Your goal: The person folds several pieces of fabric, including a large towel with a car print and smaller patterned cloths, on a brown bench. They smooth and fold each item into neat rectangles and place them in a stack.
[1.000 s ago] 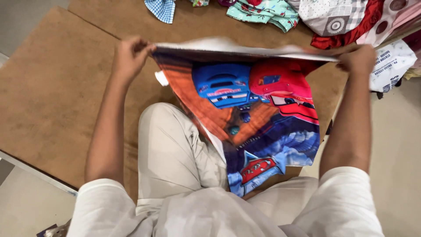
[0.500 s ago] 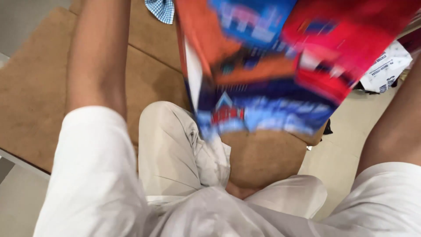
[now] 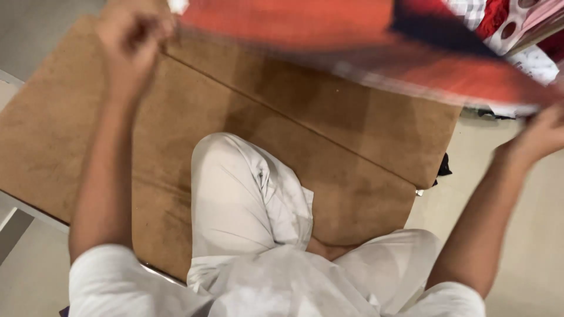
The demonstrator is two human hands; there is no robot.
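Observation:
A printed cloth [image 3: 352, 41], red, orange and dark blue, is stretched out in the air in front of me, blurred by motion. My left hand [image 3: 132, 35] pinches its left corner at the upper left. My right hand [image 3: 543, 135] grips its right edge at the far right, lower than the left. The cloth hangs above the brown mat [image 3: 329, 117], apart from it. My bent leg in pale trousers [image 3: 241, 199] rests on the mat below.
A pile of patterned fabrics [image 3: 511, 23] lies at the upper right, partly hidden by the cloth. The mat ends at a pale tiled floor [image 3: 529, 223] on the right and lower left. A small dark object [image 3: 443, 167] sits at the mat's right edge.
The cloth hung down over my lap a second ago. Both hands swung it up and outward, and it now spreads nearly flat in the air, with its printed cartoon picture out of sight.

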